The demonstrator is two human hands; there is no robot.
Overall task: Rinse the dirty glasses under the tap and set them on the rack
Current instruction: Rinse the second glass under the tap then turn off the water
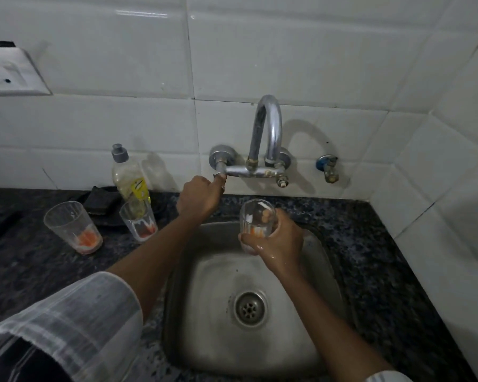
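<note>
Glasses with orange dregs were in three places. One glass (257, 224) was held upright over the back of the sink (260, 351), below and in front of the tap (268, 128), with the right hand (276, 241) wrapped around its lower half; that hand looked wet. No water could be seen coming from the spout. The left hand (200, 195) reached to the wall fitting, its fingers closed around the left tap handle (220, 177), which the hand mostly hid.

Two more dirty glasses stood upright on the dark speckled surface (384, 271) to the left of the sink: a larger one (73, 227) further left and a smaller one (138, 220) near the left forearm, both with orange residue at the bottom. Just behind the smaller one stood a clear soap bottle (129, 177) with a grey cap and a yellow label, next to a dark pad (101, 201) lying against the wall.

The sink basin was bare metal with a round drain (250, 307) in the middle. A small valve (327, 166) stuck out of the white tiled wall (315, 64) right of the tap, and a socket plate (11, 73) sat on the tiles at far left. A pale striped sleeve (75, 321) covered the left upper arm
</note>
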